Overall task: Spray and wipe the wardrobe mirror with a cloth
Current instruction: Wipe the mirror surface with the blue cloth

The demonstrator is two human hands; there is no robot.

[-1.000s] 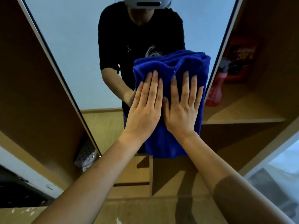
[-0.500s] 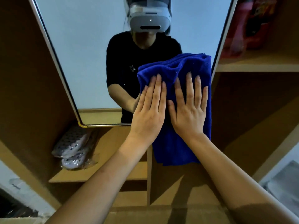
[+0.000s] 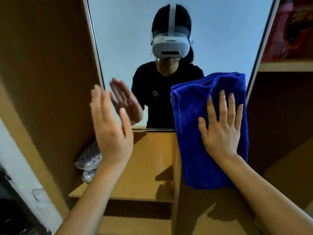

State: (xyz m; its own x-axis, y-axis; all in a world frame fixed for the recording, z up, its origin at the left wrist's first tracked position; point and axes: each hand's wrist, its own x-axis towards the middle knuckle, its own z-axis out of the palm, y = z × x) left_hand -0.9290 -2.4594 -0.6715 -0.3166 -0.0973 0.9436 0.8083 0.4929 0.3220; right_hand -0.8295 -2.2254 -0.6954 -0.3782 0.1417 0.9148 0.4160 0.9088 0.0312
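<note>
A folded blue cloth [image 3: 194, 116] lies flat against the lower right of the wardrobe mirror [image 3: 128, 39] and hangs below its bottom edge. My right hand [image 3: 220, 128] presses on the cloth with fingers spread and straight. My left hand [image 3: 110, 126] is off the cloth, raised to the left in front of the mirror's lower left corner, fingers straight, holding nothing. Its reflection shows in the glass. The mirror also reflects a person in a black shirt wearing a white headset.
Wooden wardrobe panels flank the mirror. A wooden shelf [image 3: 149, 167] sits below it, with a dotted bag [image 3: 89, 158] at its left. A red package [image 3: 291, 29] stands on the upper right shelf. A white wall edge runs at the far left.
My left hand has lifted off the cloth and moved left. My right hand stays pressing the cloth on the glass. The view has tilted upward, showing more of the mirror.
</note>
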